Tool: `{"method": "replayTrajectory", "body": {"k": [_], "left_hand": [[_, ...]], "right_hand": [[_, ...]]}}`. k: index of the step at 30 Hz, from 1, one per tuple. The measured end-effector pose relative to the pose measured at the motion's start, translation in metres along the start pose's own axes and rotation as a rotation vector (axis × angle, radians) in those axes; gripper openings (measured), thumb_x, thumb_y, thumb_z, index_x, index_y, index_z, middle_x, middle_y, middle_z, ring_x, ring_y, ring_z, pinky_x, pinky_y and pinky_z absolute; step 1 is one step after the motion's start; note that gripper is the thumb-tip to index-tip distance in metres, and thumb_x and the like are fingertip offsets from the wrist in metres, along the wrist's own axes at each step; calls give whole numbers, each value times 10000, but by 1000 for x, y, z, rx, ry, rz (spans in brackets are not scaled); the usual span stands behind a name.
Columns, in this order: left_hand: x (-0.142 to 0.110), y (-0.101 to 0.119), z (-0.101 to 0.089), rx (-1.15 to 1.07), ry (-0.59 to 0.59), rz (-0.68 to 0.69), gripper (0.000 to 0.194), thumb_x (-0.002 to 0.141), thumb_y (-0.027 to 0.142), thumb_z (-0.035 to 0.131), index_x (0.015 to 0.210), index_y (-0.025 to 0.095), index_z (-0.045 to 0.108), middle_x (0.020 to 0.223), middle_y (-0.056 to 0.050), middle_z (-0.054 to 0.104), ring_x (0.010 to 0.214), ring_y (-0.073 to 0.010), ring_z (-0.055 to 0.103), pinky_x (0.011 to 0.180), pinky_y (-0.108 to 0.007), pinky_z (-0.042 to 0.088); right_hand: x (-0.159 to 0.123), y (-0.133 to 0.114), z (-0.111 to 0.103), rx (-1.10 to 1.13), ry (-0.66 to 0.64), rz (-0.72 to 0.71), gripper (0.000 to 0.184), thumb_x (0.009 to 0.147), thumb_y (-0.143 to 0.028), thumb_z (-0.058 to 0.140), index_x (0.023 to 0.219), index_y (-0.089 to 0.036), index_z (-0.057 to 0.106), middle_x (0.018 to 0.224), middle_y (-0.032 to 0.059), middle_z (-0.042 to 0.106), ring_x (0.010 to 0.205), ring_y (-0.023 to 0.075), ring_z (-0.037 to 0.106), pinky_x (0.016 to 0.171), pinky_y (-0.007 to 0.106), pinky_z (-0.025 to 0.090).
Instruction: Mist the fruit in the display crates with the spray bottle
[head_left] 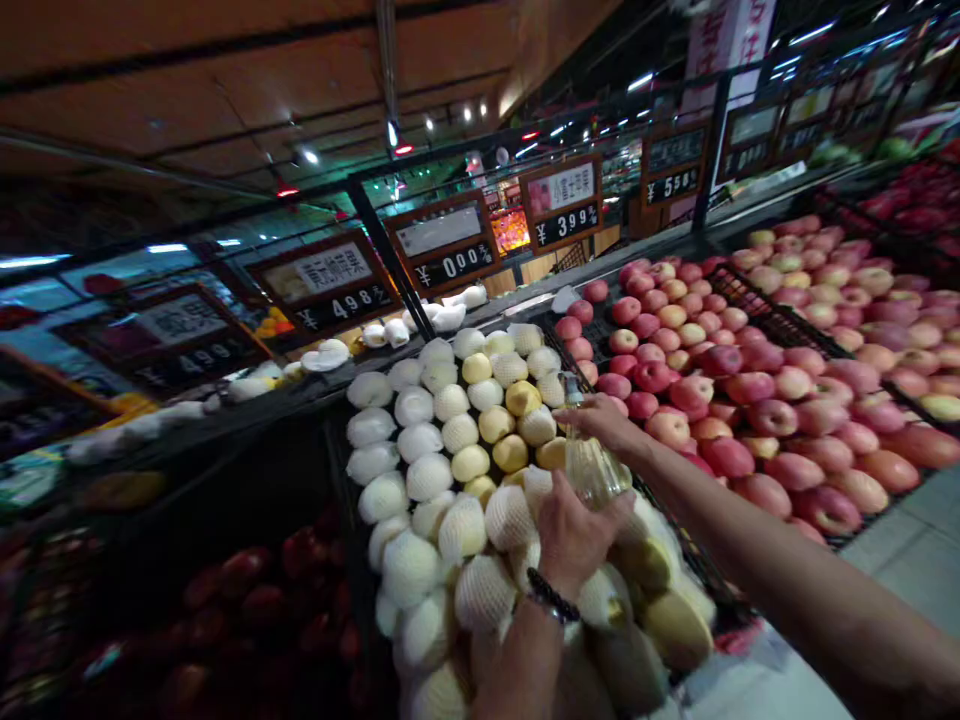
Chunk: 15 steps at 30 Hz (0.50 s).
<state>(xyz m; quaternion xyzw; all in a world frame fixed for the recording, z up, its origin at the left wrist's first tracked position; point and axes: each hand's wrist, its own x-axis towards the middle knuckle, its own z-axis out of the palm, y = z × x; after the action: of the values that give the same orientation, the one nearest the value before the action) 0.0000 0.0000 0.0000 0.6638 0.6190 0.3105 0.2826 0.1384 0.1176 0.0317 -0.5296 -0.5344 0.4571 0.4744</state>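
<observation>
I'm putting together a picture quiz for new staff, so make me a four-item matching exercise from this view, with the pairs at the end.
Column one
1. Clear bottle
2. Dark beaded bracelet
3. Pink-red apples
4. White foam nets

Column two
A. Wrapped around many of the pale yellow fruits
B. Between the left hand and the right hand
C. Heaped to the right of the pale yellow fruits
D. Worn at the left wrist

Pairs: 1-B, 2-D, 3-C, 4-A
</observation>
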Motion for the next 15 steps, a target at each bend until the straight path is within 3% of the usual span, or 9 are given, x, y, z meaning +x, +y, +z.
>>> {"method": "replayTrajectory", "body": {"k": [4, 8, 11, 15], "left_hand": [[-21, 1, 24, 4, -44, 13, 784, 791, 678, 877, 1297, 141, 614, 1195, -221, 805, 1181, -441, 761, 1052, -581, 603], [-46, -2, 29, -49, -37, 53, 660, 789, 609, 881, 1216, 164, 646, 1207, -207, 793, 1208, -429, 747, 1108, -608, 598], [-59, -12, 22, -81, -12, 51, 712, 780, 599, 886, 1285, 156, 649, 1259, -205, 791, 1225, -415, 756, 1075, -560, 637], [-69, -30, -5, -30, 13, 62, 759, 814, 604, 876, 1384, 169, 627, 1219, -187, 828, 1195, -388, 783, 1044, -495, 652]], "right_hand": [[-31, 21, -21, 2, 28, 15, 384, 763, -538, 849, 828, -212, 658, 761, -9, 650, 702, 179, 574, 632, 320, 431], [-59, 31, -24, -3, 26, 15, 392, 803, -561, 842, 892, -208, 697, 887, 12, 699, 801, 204, 604, 672, 326, 449], [-70, 31, -12, -21, -4, -31, 405, 817, -585, 827, 861, -206, 689, 858, 2, 685, 773, 191, 567, 673, 329, 415], [-71, 24, 23, 20, -43, -57, 392, 790, -569, 813, 806, -213, 650, 715, -40, 580, 671, 160, 487, 642, 325, 358]]}}
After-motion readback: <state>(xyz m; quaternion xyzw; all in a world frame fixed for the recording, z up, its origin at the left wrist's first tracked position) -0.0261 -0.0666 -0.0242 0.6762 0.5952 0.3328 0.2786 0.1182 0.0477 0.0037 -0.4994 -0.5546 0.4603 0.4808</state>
